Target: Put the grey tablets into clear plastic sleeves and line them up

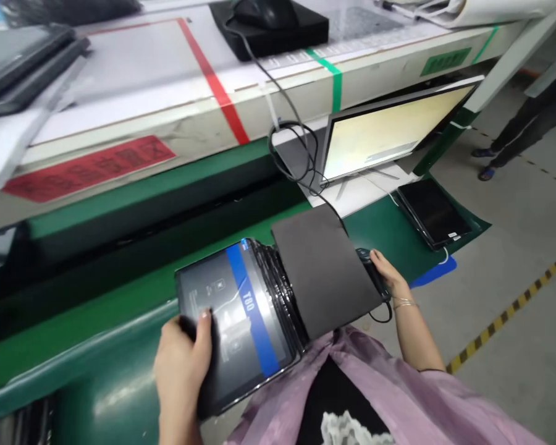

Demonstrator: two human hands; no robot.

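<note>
Your left hand point(181, 364) has its fingers clamped on the T80 tablet point(234, 318), face-up, long axis slanting away; right hand's point(390, 275) are curled round some black gadget point(374, 275).

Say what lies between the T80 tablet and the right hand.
In the head view: glossy stacked edges, then a flat dark panel, then the black device in the right hand.

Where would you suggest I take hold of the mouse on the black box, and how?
I'd pinch the mouse across its long sides, coming from above: its rounded back faces up, and the cable seems to leave by the end at picture left, keeping the near side free.
</note>
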